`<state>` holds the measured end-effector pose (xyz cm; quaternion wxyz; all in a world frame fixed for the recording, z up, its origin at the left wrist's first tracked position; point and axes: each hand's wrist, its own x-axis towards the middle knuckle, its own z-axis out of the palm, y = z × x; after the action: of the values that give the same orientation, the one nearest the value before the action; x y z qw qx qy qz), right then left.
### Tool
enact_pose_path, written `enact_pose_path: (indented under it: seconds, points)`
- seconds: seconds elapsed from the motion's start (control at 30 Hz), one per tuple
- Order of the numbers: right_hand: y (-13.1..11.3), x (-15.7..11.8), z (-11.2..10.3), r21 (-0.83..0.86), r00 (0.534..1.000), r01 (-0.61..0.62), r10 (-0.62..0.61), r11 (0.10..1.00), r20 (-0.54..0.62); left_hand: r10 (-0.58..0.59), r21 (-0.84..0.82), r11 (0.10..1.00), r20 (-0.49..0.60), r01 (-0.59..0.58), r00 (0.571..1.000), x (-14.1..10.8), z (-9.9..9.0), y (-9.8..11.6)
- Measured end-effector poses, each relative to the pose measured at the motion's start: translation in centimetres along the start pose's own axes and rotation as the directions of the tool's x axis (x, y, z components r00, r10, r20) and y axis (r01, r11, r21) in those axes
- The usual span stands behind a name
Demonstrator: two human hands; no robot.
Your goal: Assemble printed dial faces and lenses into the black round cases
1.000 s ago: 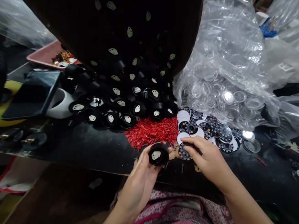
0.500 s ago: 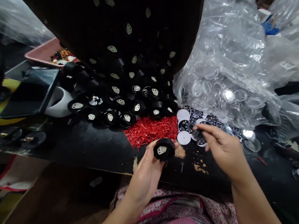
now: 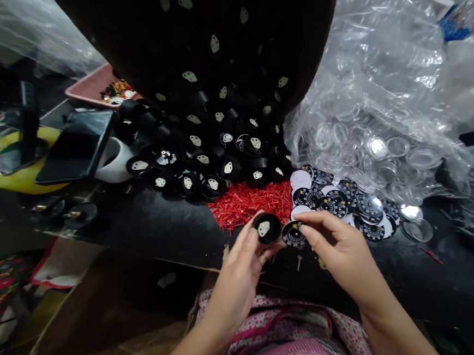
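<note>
A round black case (image 3: 273,229) with a pale metal plate inside is gripped by my left hand (image 3: 244,256), its open side facing up. Between thumb and fingers, my right hand (image 3: 335,245) pinches a black printed dial disc (image 3: 292,234) with white markings, just right of the case. Behind the hands lies a heap of small red pieces (image 3: 251,205). More printed discs (image 3: 336,201) and white round ones are spread beyond my right hand. Many black cases (image 3: 187,182) are piled at the back, spilling from a large dark container (image 3: 247,47).
Clear plastic bags with transparent round covers (image 3: 374,147) fill the back right. On the left are a pink tray (image 3: 88,90), a tablet-like device (image 3: 75,148) leaning by a white ring (image 3: 117,162), and two black round parts (image 3: 80,214). The table's front edge runs below my hands.
My right hand has come away from the disc pile, bringing the dial disc close beside the case. My left hand still holds the case. The view has shifted slightly.
</note>
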<state>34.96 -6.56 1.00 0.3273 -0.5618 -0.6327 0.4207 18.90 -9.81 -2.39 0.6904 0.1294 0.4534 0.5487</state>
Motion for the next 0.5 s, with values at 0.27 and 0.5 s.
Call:
enact_pose_path:
  seconds: [0.27, 0.5]
  points:
    - [-1.02, 0.05, 1.09, -0.158, 0.999, 0.035, -0.035, 0.987, 0.004, -0.088, 0.267, 0.962, 0.104, 0.057, 0.991, -0.11, -0.66, -0.63]
    - [-1.22, 0.13, 0.26, -0.171, 0.994, 0.088, -0.074, 0.981, 0.085, -0.141, 0.303, 0.949, 0.152, 0.089, 0.978, -0.15, -0.96, 0.06]
